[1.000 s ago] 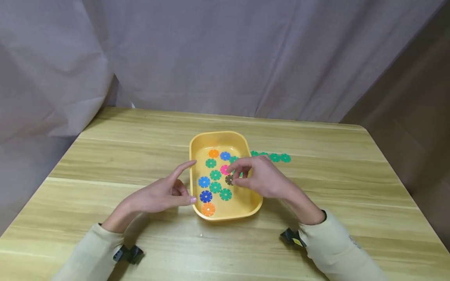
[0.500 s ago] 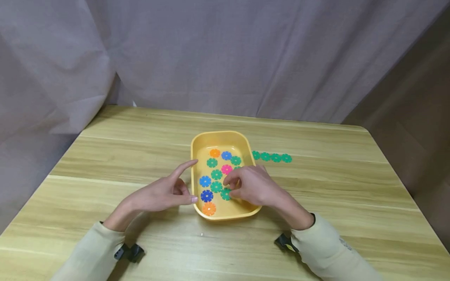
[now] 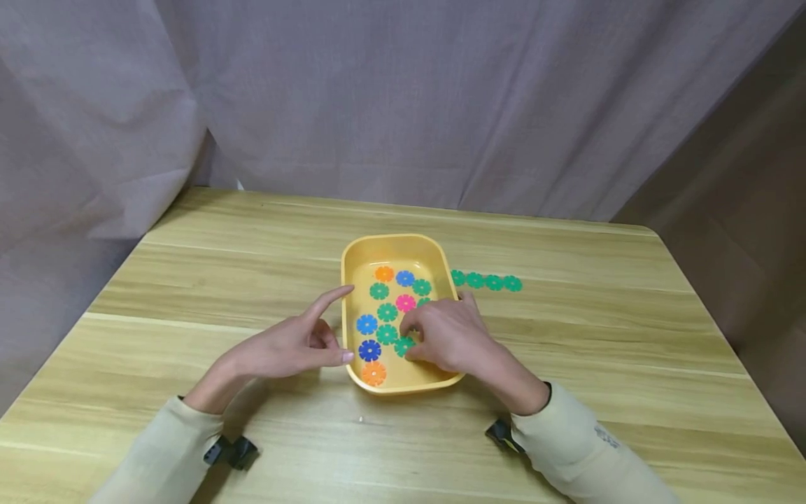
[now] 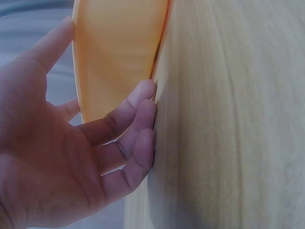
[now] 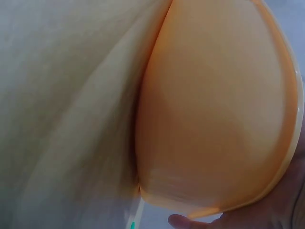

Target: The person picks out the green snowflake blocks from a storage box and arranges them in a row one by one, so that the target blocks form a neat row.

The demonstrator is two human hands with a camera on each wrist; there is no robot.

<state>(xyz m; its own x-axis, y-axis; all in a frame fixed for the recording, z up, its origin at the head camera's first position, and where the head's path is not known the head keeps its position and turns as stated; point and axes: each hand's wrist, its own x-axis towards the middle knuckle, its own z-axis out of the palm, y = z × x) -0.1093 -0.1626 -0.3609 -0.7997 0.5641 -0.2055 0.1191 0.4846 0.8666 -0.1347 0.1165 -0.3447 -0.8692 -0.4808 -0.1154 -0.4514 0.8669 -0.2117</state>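
A yellow tray (image 3: pixel 418 379) stands at the centre of the frame on the wooden surface (image 3: pixel 189 280), with coloured notched discs (image 3: pixel 387 312) lying in it. Left of centre, the left hand (image 3: pixel 283 346) has its grip spread, thumb and index finger touching the tray's left rim. The right hand (image 3: pixel 450 334) reaches in at centre right, fingers bent down beside a green disc (image 3: pixel 403 346); whether its grip pinches anything, I cannot tell.
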